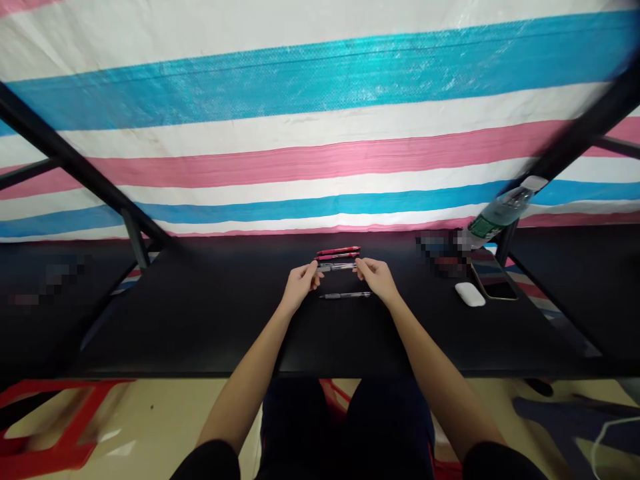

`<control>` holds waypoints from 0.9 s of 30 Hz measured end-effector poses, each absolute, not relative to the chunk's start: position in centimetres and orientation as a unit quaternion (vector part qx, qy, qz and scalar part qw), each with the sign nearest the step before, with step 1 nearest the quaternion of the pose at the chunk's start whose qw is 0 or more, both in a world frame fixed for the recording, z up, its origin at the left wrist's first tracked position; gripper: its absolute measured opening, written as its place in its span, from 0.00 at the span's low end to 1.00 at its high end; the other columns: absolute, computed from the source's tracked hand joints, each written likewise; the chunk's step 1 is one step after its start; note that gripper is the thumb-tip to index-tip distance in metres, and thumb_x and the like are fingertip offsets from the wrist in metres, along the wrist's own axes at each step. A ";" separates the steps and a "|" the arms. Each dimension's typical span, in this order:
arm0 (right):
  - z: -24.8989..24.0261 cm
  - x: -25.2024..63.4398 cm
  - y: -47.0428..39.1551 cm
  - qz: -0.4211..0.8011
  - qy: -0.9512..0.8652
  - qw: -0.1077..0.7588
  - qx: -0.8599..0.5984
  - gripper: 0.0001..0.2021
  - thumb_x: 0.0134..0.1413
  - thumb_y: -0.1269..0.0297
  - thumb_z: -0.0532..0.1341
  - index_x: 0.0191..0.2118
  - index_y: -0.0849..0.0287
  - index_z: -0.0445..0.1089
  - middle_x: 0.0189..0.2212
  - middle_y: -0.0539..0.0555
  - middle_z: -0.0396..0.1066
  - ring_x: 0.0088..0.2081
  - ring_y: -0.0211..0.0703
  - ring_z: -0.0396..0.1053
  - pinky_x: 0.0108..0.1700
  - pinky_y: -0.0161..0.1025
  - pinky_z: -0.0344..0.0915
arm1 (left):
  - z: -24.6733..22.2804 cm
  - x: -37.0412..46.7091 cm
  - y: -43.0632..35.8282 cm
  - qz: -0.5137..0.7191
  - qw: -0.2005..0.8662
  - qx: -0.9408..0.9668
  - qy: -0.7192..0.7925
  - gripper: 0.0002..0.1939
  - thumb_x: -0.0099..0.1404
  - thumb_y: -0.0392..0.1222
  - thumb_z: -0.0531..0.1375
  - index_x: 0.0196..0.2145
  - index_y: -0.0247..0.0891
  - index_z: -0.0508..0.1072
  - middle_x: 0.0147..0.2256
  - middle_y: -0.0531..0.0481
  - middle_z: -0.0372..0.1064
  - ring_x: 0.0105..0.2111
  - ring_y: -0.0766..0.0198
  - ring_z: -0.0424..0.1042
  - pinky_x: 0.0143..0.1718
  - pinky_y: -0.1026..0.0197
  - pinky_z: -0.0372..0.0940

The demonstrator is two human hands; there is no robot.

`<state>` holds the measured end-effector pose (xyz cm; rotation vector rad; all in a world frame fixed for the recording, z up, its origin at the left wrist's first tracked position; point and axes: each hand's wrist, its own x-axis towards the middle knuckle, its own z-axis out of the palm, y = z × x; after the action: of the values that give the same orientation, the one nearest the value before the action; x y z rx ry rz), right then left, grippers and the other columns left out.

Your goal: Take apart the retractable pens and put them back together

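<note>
My left hand [301, 284] pinches the grey-grip end of the clear pens [338, 267], which look like a pair lying side by side. At their other end, the fingers of my right hand [377, 276] are closed on the tips. The pens lie level between both hands, at or just above the tabletop. Right behind them are two red pens [339, 254], roughly parallel to each other. Nearer to me, another clear pen with a dark grip [346, 295] rests on the table, touched by neither hand.
The black table [200, 320] ends at a front edge near my lap. To the right are a white earbud case [470, 294], a phone [495, 280] and a tilted plastic bottle [503, 212]. Black metal posts [90, 170] flank the table, with a striped sheet [320, 160] behind.
</note>
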<state>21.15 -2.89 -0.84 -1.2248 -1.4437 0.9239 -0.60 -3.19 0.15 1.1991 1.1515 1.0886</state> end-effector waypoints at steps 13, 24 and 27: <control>-1.4 21.3 -2.3 0.461 -0.499 0.545 -0.492 0.30 0.55 0.39 0.56 0.13 0.55 0.50 0.12 0.45 0.44 0.16 0.32 0.43 0.22 0.37 0.40 | -0.1 -0.5 -3.1 0.508 0.562 0.507 0.410 0.20 0.59 0.53 0.63 0.42 0.35 0.73 0.31 0.48 0.68 0.25 0.68 0.67 0.21 0.66 0.59; -0.9 21.6 -2.8 0.369 -0.601 0.499 -0.504 0.29 0.59 0.42 0.53 0.15 0.57 0.52 0.14 0.46 0.47 0.19 0.33 0.46 0.25 0.37 0.44 | 0.1 -0.5 -3.3 0.476 0.569 0.487 0.462 0.26 0.60 0.62 0.59 0.24 0.34 0.69 0.17 0.53 0.60 0.16 0.72 0.58 0.16 0.67 0.48; -1.0 21.7 -2.7 0.364 -0.596 0.503 -0.508 0.29 0.59 0.42 0.53 0.15 0.57 0.52 0.14 0.46 0.48 0.19 0.33 0.47 0.25 0.37 0.44 | 0.1 -0.6 -3.3 0.478 0.547 0.523 0.447 0.21 0.60 0.58 0.61 0.28 0.34 0.71 0.20 0.53 0.62 0.18 0.72 0.59 0.18 0.67 0.51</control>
<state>21.71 -2.69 -0.96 -1.2279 -1.4407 0.8803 -0.57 -3.27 0.06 1.2386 1.0597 1.1321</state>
